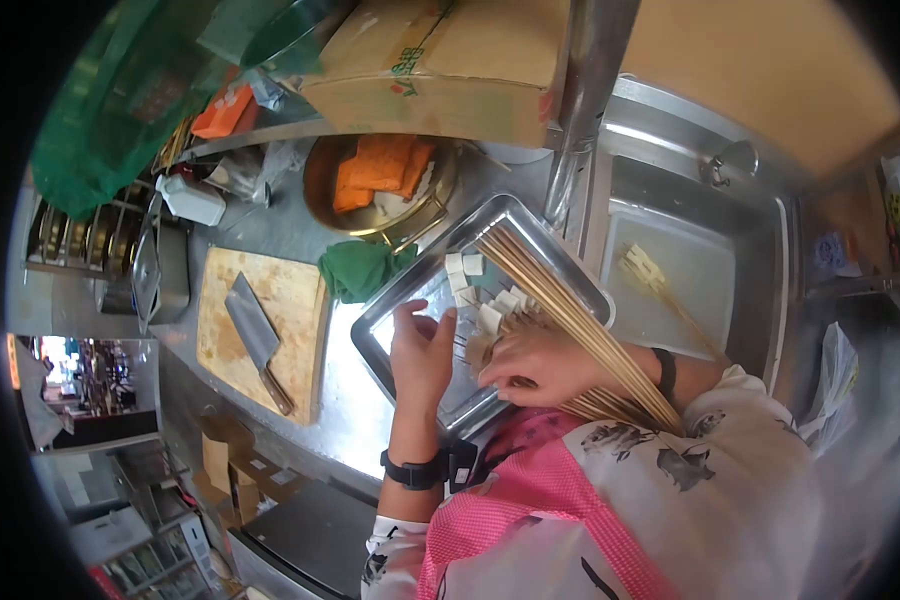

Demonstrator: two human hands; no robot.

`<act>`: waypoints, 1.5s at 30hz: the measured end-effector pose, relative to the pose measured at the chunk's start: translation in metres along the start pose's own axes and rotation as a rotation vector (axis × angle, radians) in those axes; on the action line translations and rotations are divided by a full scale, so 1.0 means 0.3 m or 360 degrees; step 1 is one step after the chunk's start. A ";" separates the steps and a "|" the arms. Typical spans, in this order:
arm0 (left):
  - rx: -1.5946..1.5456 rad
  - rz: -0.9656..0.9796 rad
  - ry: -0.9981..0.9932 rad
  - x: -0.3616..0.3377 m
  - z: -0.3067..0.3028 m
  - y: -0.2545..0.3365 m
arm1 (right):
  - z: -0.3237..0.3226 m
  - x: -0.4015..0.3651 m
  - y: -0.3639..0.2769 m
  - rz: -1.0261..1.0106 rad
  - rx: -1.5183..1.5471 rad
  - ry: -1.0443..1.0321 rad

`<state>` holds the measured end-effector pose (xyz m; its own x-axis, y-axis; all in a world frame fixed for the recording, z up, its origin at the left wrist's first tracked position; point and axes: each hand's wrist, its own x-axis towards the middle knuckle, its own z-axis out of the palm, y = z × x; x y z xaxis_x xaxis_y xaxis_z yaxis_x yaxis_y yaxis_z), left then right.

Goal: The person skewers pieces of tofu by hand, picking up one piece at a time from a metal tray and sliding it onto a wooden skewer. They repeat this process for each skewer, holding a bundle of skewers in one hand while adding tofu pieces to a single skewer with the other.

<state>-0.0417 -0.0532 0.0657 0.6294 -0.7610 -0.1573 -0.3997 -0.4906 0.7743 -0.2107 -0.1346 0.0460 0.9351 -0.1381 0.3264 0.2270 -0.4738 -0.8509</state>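
A metal tray (378,365) lies on the counter, with white cubes (464,268) in it and a bundle of long wooden skewers (560,310) across its right side. Over the tray, my left hand (422,350) is raised with thumb and fingers apart; nothing shows between them. Close to its right, my right hand (535,365) is closed around several skewers, whose tips point toward my left hand. Some white cubes sit just beyond my right hand. The long bundle passes over my right wrist and forearm.
Left of the tray, a cleaver (253,325) lies on a wooden board (310,345). Behind are a green cloth (355,270) and a pot (318,190) with orange cloth. A sink (760,290) at right holds skewered pieces (645,268). A cardboard box (440,100) sits above.
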 end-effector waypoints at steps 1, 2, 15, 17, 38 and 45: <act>-0.0093 0.0064 0.0058 0.017 -0.003 0.012 | 0.005 0.000 0.001 0.0038 0.0016 0.0019; -0.0386 0.0162 0.0025 0.041 0.022 0.009 | 0.010 -0.003 0.005 0.0023 0.0025 0.0043; -0.1708 -0.0443 -0.0760 0.115 0.157 0.083 | -0.003 -0.009 -0.005 0.0196 0.0062 -0.0063; -0.1721 -0.0434 -0.0763 0.114 0.161 0.094 | -0.003 -0.002 -0.008 0.0189 0.0065 -0.0085; -0.1675 -0.0256 -0.0675 0.083 -0.030 -0.194 | -0.028 -0.004 -0.012 0.0560 0.0461 0.0028; -0.0228 0.0068 -0.0501 0.217 0.141 -0.350 | -0.036 -0.002 -0.002 0.0583 0.0402 -0.0008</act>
<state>0.0131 -0.0692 -0.0518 0.3687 -0.8841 -0.2870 -0.3094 -0.4078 0.8590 -0.2145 -0.1436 0.0508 0.9673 -0.2531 -0.0171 -0.0610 -0.1667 -0.9841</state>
